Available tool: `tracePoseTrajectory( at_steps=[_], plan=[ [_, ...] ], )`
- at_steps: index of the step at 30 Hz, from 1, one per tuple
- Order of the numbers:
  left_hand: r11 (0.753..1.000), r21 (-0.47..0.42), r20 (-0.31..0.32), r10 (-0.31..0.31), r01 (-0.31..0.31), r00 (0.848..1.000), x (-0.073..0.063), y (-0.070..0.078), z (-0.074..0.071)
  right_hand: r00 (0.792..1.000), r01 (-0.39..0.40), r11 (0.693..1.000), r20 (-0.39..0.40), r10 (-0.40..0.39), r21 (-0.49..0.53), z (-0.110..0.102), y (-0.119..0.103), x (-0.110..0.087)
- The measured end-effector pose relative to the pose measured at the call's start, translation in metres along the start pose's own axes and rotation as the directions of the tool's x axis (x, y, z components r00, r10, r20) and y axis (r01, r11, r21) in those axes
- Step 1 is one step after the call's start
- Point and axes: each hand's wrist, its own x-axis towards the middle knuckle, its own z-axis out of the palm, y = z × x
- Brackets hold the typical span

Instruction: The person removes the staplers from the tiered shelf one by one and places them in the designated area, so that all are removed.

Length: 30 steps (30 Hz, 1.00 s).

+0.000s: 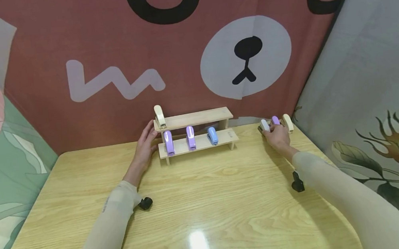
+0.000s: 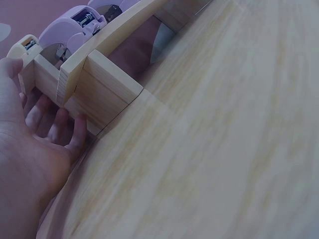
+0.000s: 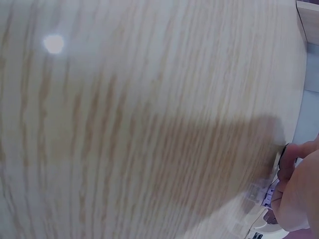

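Observation:
A two-step wooden rack stands at the table's back. My left hand holds its left end; in the left wrist view the fingers curl against the side pieces. A cream stapler sits on the upper step's left end. Along the lower step stand a purple stapler, another purple stapler and a blue stapler. Over at the back right, my right hand pinches a pale grey stapler. Close behind that hand are a purple stapler and a cream stapler.
The wood-grain table has a rounded back-left corner. A brown cloth with a bear pattern hangs right behind it. A grey flowered curtain borders the right side, and a green and pink cloth the left.

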Motion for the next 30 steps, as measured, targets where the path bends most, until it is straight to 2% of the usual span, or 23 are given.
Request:
tracePoseTrajectory(
  at_steps=[8,17,21,25,30],
  plan=[
    [1.000,0.019,-0.012,-0.003,0.003,1.000,0.000,0.002,0.001,1.000,0.013,1.000,0.001,-0.013,-0.013,-0.001,0.001,-0.001],
    [1.000,0.027,-0.014,-0.002,0.003,1.000,-0.001,0.000,0.000,0.997,0.022,0.998,0.078,-0.026,0.053,-0.007,-0.001,-0.004],
    [0.999,0.034,-0.013,-0.014,0.015,1.000,-0.002,0.002,0.001,0.995,0.027,0.998,0.093,-0.033,0.059,-0.012,-0.006,-0.008],
    [0.999,0.036,-0.010,-0.013,0.013,1.000,-0.002,0.003,0.001,0.995,0.046,0.999,0.091,-0.047,0.016,-0.019,-0.015,-0.012],
    [1.000,0.027,-0.010,-0.011,0.011,1.000,-0.002,0.003,0.001,0.991,0.117,0.993,0.064,-0.116,-0.013,-0.030,-0.031,-0.015]
  ],
)
